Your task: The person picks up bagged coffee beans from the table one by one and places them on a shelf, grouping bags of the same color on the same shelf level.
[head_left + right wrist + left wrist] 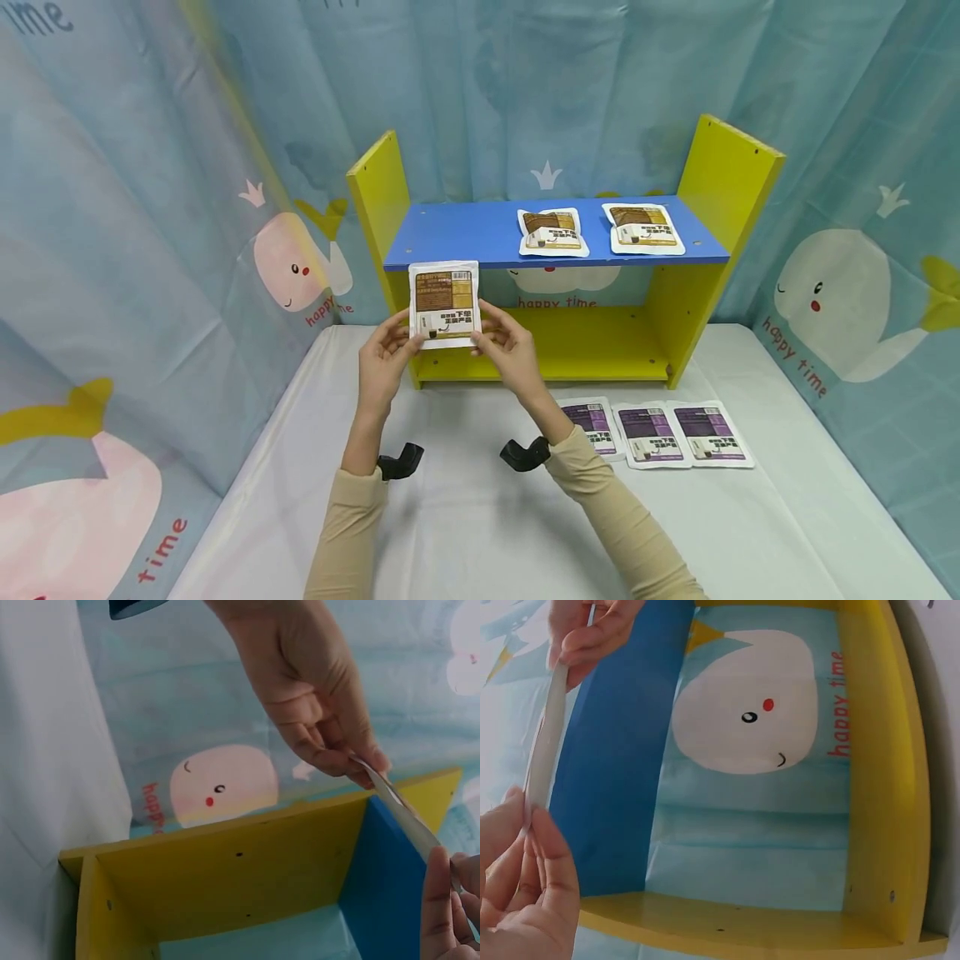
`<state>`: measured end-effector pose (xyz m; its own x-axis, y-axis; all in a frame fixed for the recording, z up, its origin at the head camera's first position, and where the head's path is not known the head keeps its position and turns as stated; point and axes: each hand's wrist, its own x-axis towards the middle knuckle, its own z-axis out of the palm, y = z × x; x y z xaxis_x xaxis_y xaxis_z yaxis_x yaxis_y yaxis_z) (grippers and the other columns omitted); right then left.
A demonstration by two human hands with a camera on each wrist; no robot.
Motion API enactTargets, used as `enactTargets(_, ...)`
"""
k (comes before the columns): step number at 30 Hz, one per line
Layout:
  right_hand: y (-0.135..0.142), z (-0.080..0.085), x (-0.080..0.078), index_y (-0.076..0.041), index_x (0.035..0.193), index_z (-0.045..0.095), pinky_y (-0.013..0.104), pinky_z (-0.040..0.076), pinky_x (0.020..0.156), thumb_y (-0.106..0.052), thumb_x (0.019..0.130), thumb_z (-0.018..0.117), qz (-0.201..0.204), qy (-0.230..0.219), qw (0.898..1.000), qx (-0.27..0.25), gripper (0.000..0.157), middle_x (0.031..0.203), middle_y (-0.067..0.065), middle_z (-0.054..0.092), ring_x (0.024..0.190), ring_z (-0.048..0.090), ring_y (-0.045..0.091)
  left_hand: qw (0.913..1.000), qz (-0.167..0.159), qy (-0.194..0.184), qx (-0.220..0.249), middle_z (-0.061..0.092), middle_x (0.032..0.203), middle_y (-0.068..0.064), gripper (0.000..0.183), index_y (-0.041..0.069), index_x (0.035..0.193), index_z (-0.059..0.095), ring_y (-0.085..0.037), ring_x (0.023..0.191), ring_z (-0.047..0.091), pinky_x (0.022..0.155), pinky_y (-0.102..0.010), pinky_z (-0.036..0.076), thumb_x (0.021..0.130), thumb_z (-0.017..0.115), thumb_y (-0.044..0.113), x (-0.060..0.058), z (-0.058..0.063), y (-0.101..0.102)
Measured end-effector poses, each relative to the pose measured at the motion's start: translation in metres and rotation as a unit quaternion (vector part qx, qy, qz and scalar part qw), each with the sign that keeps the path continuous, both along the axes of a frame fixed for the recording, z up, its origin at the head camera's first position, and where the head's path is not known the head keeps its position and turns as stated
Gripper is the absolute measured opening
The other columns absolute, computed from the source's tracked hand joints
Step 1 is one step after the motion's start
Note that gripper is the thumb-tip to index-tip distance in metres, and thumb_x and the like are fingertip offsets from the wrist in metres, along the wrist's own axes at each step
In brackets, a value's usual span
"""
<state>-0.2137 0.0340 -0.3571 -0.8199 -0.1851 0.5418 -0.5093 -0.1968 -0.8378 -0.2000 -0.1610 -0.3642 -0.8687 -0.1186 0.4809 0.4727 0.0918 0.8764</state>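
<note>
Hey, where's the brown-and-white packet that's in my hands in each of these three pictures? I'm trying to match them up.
Head: the packet is left of centre, print showing, pinched by the left hand and right hand.
Left wrist: the packet is near the left edge, seen edge-on.
Right wrist: the packet is right of centre, below mid-height, edge-on.
Shared landmark: the blue shelf board.

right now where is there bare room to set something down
Free: blue shelf left of the two brown packets; lower yellow shelf, right of the right hand; white table between the sleeves. Crowded: blue shelf's right side; table under purple packets.
</note>
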Motion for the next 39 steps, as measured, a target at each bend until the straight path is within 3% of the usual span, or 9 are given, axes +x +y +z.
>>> enactTargets(9, 0.007, 0.002, -0.011, 0.001, 0.126, 0.044, 0.04, 0.05, 0.071, 0.003, 0.081, 0.056, 0.015, -0.023, 1.0, -0.006, 0.046, 0.098, 0.025, 0.052, 0.074, 0.058, 0.018, 1.0, -0.001, -0.003, -0.006, 0.057, 0.1, -0.017, 0.04, 0.001, 0.118, 0.054, -0.018, 0.084, 0.055, 0.07, -0.016, 0.048, 0.079, 0.062, 0.006, 0.0, 0.016, -0.002)
enactTargets(18, 0.013, 0.004, -0.023, -0.009, 0.129, 0.043, 0.027, 0.05, 0.076, -0.006, 0.082, 0.058, 0.042, -0.001, 0.999, 0.012, 0.049, 0.108, 0.015, 0.05, 0.085, 0.057, 0.016, 0.9997, -0.018, 0.007, 0.014, 0.051, 0.086, -0.013, 0.038, -0.002, 0.116, 0.054, -0.017, 0.074, 0.053, 0.067, -0.019, 0.05, 0.078, 0.062, 0.005, -0.005, 0.028, -0.001)
enactTargets(25, 0.014, 0.015, -0.026, -0.004, 0.128, 0.044, 0.027, 0.05, 0.076, -0.002, 0.082, 0.057, 0.032, -0.001, 0.999, 0.008, 0.048, 0.106, 0.018, 0.049, 0.084, 0.058, 0.013, 0.9996, -0.024, 0.012, 0.01, 0.052, 0.081, -0.016, 0.038, 0.0, 0.116, 0.054, -0.019, 0.069, 0.053, 0.064, -0.025, 0.05, 0.079, 0.062, 0.007, -0.008, 0.037, 0.0)
enactTargets(30, 0.014, 0.027, -0.024, 0.004, 0.124, 0.045, 0.034, 0.049, 0.077, 0.002, 0.082, 0.055, 0.016, 0.001, 1.0, 0.005, 0.044, 0.101, 0.02, 0.05, 0.081, 0.056, 0.013, 0.9994, -0.025, 0.014, 0.018, 0.053, 0.081, -0.015, 0.039, -0.001, 0.116, 0.054, -0.02, 0.069, 0.054, 0.063, -0.023, 0.05, 0.08, 0.062, 0.007, -0.013, 0.041, 0.001)
enactTargets(39, 0.015, 0.039, -0.027, 0.005, 0.123, 0.046, 0.028, 0.05, 0.076, 0.001, 0.083, 0.054, 0.004, 0.001, 1.0, 0.014, 0.041, 0.099, 0.022, 0.05, 0.081, 0.056, 0.017, 0.9992, -0.007, 0.015, 0.035, 0.055, 0.079, -0.011, 0.035, -0.002, 0.112, 0.057, -0.018, 0.068, 0.054, 0.063, -0.019, 0.049, 0.079, 0.063, 0.007, -0.024, 0.048, 0.005)
